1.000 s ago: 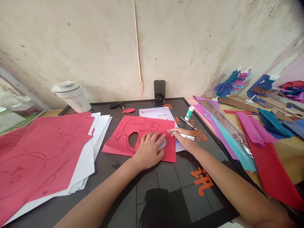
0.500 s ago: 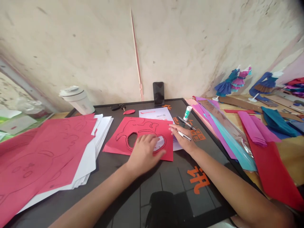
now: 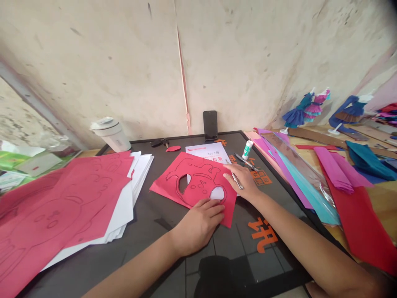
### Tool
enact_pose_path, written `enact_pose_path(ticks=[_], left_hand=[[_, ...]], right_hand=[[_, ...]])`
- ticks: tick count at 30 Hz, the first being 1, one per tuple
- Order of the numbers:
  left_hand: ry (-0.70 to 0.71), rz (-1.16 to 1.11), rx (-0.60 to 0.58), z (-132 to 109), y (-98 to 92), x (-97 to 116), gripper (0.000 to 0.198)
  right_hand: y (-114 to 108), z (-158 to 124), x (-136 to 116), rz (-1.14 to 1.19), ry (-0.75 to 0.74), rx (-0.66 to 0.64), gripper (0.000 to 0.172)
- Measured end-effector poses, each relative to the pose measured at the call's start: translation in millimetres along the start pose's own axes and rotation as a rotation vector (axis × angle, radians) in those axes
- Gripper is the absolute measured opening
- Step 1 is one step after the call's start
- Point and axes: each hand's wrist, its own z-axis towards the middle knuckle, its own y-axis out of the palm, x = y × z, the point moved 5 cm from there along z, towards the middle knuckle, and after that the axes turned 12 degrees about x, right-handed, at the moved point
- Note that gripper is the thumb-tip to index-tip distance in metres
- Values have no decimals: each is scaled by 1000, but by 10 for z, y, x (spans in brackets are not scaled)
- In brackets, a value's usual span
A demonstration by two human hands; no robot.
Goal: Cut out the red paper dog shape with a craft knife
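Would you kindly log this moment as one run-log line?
left hand: flat on red sheet | right hand: grips slim silver tool on sheet | under: black mat

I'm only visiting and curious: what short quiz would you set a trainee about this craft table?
1. True or false: the left hand rests on the near edge of the red paper sheet.
2. What is in the right hand's grip? A scissors; B silver craft knife; C paintbrush.
3. Fill in: the white lidded cup stands behind a pile of sheets that are white and ___.
Key: 1 true; 2 B; 3 red.
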Motion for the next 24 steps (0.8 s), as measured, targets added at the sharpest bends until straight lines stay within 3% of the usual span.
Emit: enact_pose_path(ticks=[2,5,8,11,16,20,24], left_hand=[[-31,8,63,-97,-155,-74,27],[-374,211,235,-376,-460,-459,28],[-743,362,161,-735,-587,-871,44],[-879,269,75,-896,-487,-1042,56],[-871,52,172,-741,-241,-963,63],[-751,89,355,-583,-276,-807,63],[-515,159,286,-491,-268,-590,46]], right_hand=[[1,-3,33,-53,9,-33,29],[22,-12,69,-104,22,-79,31],[51,-18,82,-168,26,-98,32],[70,-23,87,-225,45,-115,32],[47,-25,46,-352,14,-133,34],[-9,-9,45,-448,8,-82,32],[-37,6,42,-437,-34,2,28]])
